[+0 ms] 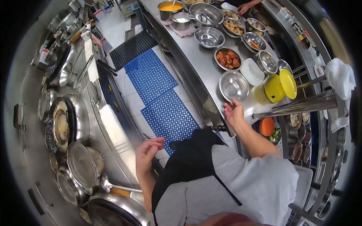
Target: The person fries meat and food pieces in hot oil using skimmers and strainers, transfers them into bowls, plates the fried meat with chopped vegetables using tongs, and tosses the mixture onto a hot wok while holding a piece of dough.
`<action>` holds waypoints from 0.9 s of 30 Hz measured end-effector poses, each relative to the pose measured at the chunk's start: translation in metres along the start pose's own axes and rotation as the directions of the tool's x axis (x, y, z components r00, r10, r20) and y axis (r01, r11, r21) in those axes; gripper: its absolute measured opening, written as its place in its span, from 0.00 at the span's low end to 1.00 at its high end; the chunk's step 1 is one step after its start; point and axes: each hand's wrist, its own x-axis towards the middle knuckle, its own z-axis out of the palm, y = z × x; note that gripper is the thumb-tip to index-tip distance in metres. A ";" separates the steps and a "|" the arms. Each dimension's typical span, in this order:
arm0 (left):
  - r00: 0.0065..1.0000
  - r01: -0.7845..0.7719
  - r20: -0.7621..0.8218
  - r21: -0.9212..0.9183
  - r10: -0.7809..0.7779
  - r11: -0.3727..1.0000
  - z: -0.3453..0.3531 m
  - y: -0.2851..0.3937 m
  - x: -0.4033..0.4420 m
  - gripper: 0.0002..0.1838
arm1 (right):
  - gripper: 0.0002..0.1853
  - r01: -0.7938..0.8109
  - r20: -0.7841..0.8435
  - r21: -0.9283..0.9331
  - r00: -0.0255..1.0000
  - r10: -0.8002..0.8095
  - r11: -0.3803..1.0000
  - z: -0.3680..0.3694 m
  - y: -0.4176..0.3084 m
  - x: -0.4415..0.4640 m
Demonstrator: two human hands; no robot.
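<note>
Near the steel counter's edge, my right hand (234,112) has its fingers apart and holds nothing. Just beyond its fingertips is an empty steel bowl (233,86); whether they touch is hard to tell. My left hand (150,151) is raised over the floor beside the stove, fingers loosely curled, with nothing visible in it. Past the steel bowl lie a bowl of reddish-brown food pieces (227,59) and a white square dish (252,72). A yellow container (274,89) with a yellow lid (288,84) stands to the right.
On the counter (200,62) are several more bowls and a pot of orange liquid (170,9). Another person's hand (244,8) is at the far side. Woks and strainers (82,164) line the stove at left. Blue mats (169,116) cover the floor.
</note>
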 end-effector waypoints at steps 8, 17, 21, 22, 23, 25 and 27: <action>0.972 0.233 0.020 0.061 -0.235 0.971 0.082 -0.034 0.003 0.13 | 0.20 -0.261 0.355 -0.533 0.794 0.493 0.805 0.006 0.029 -0.015; 0.766 0.146 -0.634 0.340 0.111 0.929 0.120 -0.080 -0.137 0.11 | 0.15 0.066 0.516 -0.810 0.550 0.656 0.582 0.031 0.080 -0.027; 0.295 0.229 -0.945 0.214 0.142 0.950 0.109 -0.106 -0.223 0.07 | 0.12 0.165 0.529 -0.835 0.503 0.683 0.525 0.045 0.089 -0.028; 0.141 0.402 -0.961 0.273 0.236 0.874 0.106 -0.103 -0.241 0.09 | 0.11 0.204 0.519 -0.850 0.479 0.708 0.485 0.048 0.092 -0.037; 0.030 0.586 -0.971 0.209 0.236 0.783 0.106 -0.099 -0.259 0.13 | 0.11 0.244 0.509 -0.860 0.458 0.728 0.448 0.053 0.098 -0.048; -0.019 0.904 -0.853 0.208 0.521 0.374 0.089 -0.122 -0.288 0.22 | 0.10 0.309 0.483 -0.871 0.403 0.777 0.381 0.055 0.114 -0.072; -0.058 0.958 -0.927 0.052 0.371 0.281 0.076 -0.132 -0.299 0.29 | 0.10 0.363 0.449 -0.872 0.329 0.830 0.328 0.051 0.139 -0.101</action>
